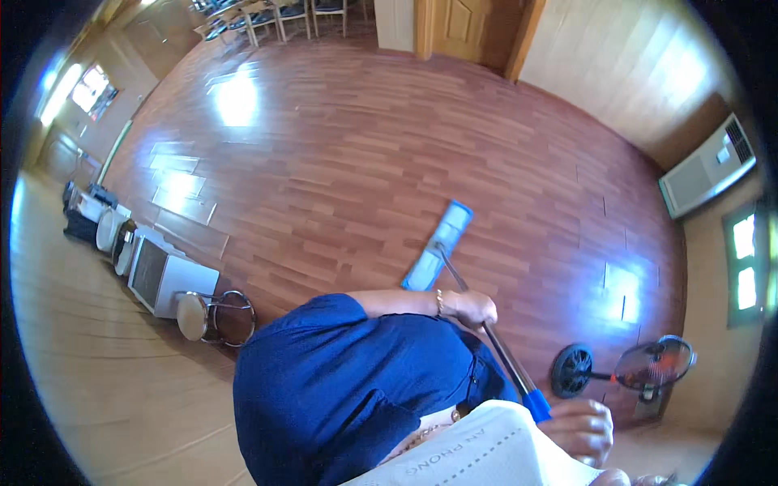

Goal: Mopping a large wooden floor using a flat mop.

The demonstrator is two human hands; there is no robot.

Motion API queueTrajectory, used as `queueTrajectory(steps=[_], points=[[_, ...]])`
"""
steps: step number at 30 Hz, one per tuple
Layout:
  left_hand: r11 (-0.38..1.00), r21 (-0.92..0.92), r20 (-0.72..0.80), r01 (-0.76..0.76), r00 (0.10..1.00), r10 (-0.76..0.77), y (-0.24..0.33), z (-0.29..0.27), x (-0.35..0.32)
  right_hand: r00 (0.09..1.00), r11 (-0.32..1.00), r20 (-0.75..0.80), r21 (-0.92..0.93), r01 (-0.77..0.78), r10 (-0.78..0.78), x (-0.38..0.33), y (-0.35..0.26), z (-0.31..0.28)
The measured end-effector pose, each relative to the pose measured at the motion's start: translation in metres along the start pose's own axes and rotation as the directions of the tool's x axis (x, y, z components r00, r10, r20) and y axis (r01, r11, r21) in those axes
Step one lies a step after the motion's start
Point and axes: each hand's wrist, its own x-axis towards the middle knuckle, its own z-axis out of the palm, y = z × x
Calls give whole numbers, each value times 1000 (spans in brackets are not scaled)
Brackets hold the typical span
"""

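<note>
A flat mop (455, 223) with a light blue pad lies against the wood-look floor, its pad slanting away from me. Its metal pole runs back toward my body and ends in a blue grip. My left hand (472, 309), with a gold bracelet at the wrist, is wrapped around the middle of the pole. Close to the blue grip, my right hand (582, 431) is closed on the pole's upper end; a white printed cloth (478, 445) in front hides part of that hold.
A standing fan (655, 362) with a round black base is at right, below a white floor-standing unit (709, 170) by the wall. At left are a round stool (193, 316) and a white box-shaped appliance (185, 283). Chairs (292, 14) line the far end; a wooden door (466, 32) stands beyond.
</note>
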Motion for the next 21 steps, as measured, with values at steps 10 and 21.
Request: queueTrajectory(steps=[10,21], points=[[997,-80,71,-20,997,26,13,-9,18,978,982,103,33,-186,182,-60,-2,-38],[978,-11,-146,209,967,-208,-112,-13,-134,911,724,-401,657,208,102,21,103,119]])
